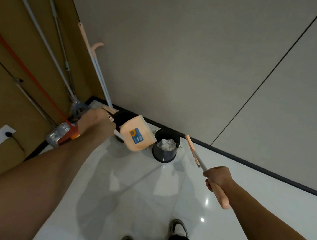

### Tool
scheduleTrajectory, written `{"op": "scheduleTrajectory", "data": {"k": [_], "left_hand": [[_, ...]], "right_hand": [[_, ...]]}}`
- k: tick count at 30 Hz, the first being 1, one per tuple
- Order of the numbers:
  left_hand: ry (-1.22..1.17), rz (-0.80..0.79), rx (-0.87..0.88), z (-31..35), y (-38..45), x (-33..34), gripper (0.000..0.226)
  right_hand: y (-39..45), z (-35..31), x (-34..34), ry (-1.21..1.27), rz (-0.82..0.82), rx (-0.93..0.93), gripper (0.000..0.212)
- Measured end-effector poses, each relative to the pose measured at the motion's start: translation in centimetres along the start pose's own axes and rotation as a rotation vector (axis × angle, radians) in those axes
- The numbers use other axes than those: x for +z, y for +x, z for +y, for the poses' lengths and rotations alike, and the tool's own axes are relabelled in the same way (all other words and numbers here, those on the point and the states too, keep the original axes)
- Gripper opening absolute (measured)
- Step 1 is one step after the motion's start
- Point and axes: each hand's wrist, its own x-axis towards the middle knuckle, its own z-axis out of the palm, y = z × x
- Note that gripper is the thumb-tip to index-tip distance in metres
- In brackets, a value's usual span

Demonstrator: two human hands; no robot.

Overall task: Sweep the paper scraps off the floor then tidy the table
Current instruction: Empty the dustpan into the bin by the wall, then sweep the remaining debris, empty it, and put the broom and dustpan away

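Left hand (97,122) grips the handle end of the peach dustpan (137,136), w/ the pan tipped, mouth angled toward the black bin (165,149) just beside it. Right hand (218,178) is clenched round the peach grip of the small broom (193,152), brush end hanging in the air near the bin rim, not touching the floor. Paper scraps (166,144) already sit inside the bin; a few bits show on the floor behind it by the wall, too small to tell exactly what.

Step in hand, I'd say: emptying the pan into the bin. To do it well: bring the pan lip right over the bin opening before tilting further, since it looks offset to the left and scraps could drop on the floor btw pan and bin. Tilt slow, tap or brush the pan w/ the broom to clear stuck bits. A second dark bin (123,116) sits partly hidden behind the pan, so aim at the right one. Then sweep up the stray bits by the wall, park the tools w/ the mops (65,68) in the corner & move on to the surface, which isn't in view
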Motion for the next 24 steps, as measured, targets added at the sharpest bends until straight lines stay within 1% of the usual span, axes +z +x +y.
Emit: {"op": "scheduleTrajectory", "data": {"k": [5, 8, 12, 14, 17, 21, 24], "left_hand": [[-0.079, 0.034, -0.195, 0.7, 2.0, 0.6, 0.027], [-0.063, 0.044, -0.284, 2.2, 2.9, 0.5, 0.029], [0.006, 0.042, -0.359, 5.3, 2.6, 0.6, 0.030], [0.043, 0.032, -0.364, 6.7, 2.1, 1.6, 0.030], [0.081, -0.018, -0.319, 8.5, 0.8, 4.6, 0.025], [0.147, -0.125, -0.329, 9.7, -0.9, 9.5, 0.024], [0.154, -0.179, -0.306, 9.9, -2.2, 13.0, 0.018]], "right_hand": [[5.4, -1.4, -1.0, -0.060, -0.052, 0.014, 0.012], [8.9, -2.9, -2.5, -0.091, -0.078, 0.030, 0.013], [12.4, -5.4, -4.8, -0.149, -0.167, 0.003, 0.016], [14.2, -6.4, -5.7, -0.178, -0.186, -0.014, 0.020], [16.8, -7.0, -6.1, -0.227, -0.223, -0.013, 0.027], [20.0, -7.6, -5.7, -0.289, -0.244, -0.003, 0.029], [22.8, -8.1, -5.1, -0.367, -0.256, -0.018, 0.027]]}}
